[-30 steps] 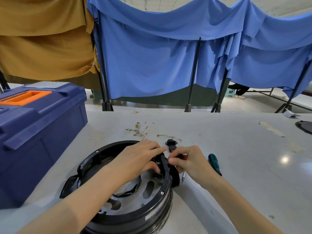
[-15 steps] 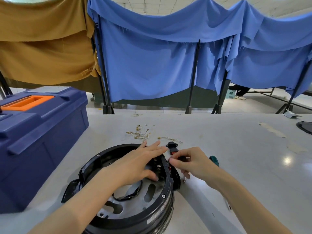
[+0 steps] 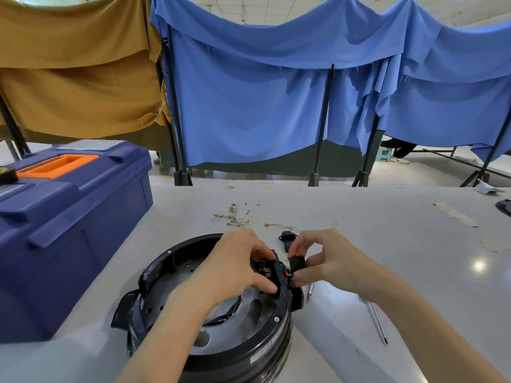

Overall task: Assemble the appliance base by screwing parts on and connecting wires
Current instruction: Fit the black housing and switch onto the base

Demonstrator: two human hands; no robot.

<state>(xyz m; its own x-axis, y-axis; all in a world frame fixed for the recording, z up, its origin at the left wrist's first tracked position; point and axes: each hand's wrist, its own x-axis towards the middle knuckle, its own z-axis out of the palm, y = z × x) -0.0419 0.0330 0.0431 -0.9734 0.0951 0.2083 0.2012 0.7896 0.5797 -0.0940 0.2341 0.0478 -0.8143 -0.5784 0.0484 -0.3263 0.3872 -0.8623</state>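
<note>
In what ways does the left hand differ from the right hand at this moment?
The left hand reaches inside the black appliance base and grips its rim; the right hand is outside the rim. The left hand holds the base itself, while the right hand pinches a small black part between thumb and fingers. Both are bare and meet at the same spot on the rim.

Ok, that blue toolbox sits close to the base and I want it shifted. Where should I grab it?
Probably the orange handle on the toolbox lid. It lies flat in a recess on top, so come from straight above and hook under it; the broad side walls offer less to hold.
</note>
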